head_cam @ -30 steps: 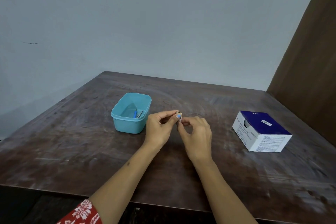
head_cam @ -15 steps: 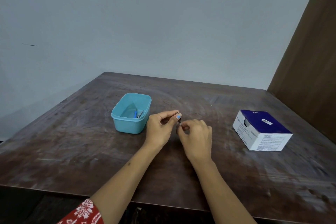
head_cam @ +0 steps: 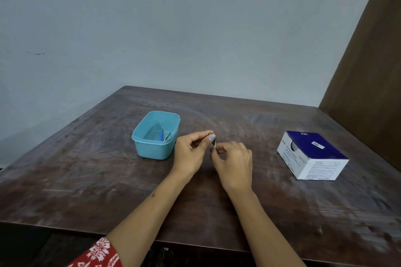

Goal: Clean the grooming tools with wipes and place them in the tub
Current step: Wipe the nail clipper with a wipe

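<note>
Right of tub point(head_cam: 156, 136): my left hand point(head_cam: 189, 151) pinches small tool point(head_cam: 213, 142); right hand point(head_cam: 234, 163) pinches, seemingly, a wipe on it.

Worn, scuffed matt wooden table point(head_cam: 86, 175), smooth plastic tub point(head_cam: 152, 149), glossy-topped cardboard box point(head_cam: 312, 154).

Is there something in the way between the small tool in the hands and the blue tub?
Nothing visible stands between. The left hand pinches the small metal tool just right of the tub, with only bare table between them. The tub has no lid on and already holds other tools.
</note>
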A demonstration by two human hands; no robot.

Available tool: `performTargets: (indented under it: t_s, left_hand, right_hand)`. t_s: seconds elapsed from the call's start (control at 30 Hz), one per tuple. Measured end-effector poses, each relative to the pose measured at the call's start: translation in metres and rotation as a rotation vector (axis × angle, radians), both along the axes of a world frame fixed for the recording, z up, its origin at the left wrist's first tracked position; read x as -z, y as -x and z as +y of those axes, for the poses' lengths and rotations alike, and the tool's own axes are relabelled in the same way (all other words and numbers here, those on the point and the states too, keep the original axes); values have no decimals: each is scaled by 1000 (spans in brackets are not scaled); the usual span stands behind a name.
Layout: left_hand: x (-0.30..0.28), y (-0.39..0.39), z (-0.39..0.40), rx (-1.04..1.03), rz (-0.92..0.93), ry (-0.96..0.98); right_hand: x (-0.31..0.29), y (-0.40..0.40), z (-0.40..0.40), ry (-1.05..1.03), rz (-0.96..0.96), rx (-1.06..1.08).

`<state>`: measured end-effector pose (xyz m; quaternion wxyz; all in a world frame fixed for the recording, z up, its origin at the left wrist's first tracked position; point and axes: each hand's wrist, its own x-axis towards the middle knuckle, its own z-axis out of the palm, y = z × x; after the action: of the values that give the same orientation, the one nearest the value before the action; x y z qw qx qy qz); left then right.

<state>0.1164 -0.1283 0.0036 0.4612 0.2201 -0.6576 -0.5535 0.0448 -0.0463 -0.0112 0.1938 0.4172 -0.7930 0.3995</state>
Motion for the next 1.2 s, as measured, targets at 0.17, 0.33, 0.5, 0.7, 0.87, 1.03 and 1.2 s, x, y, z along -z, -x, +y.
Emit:
performTargets:
  t_s: [0.17, 0.33, 0.5, 0.7, 0.87, 1.03, 1.2]
  left_hand:
    - [-1, 0, 1, 11, 3, 8]
    - [-1, 0, 1, 3, 12, 8]
    - [-1, 0, 1, 11, 5, 10]
    - [-1, -1, 2, 5, 11, -7]
    - [-2, -1, 2, 20, 18, -7]
    - [-2, 0, 3, 25, 60, -75]
    - [2, 2, 4, 38, 8, -153]
  right_hand:
    - [-1, 0, 0, 77, 32, 12]
    - [0, -1, -1, 1, 25, 35]
    - [-2, -2, -1, 84, 56, 17]
    - [-1, -2, 0, -1, 19, 39]
    - [-1, -2, -1, 90, 84, 34]
    - [1, -3, -2, 30, 33, 104]
    - [-1, -3, 1, 27, 91, 160]
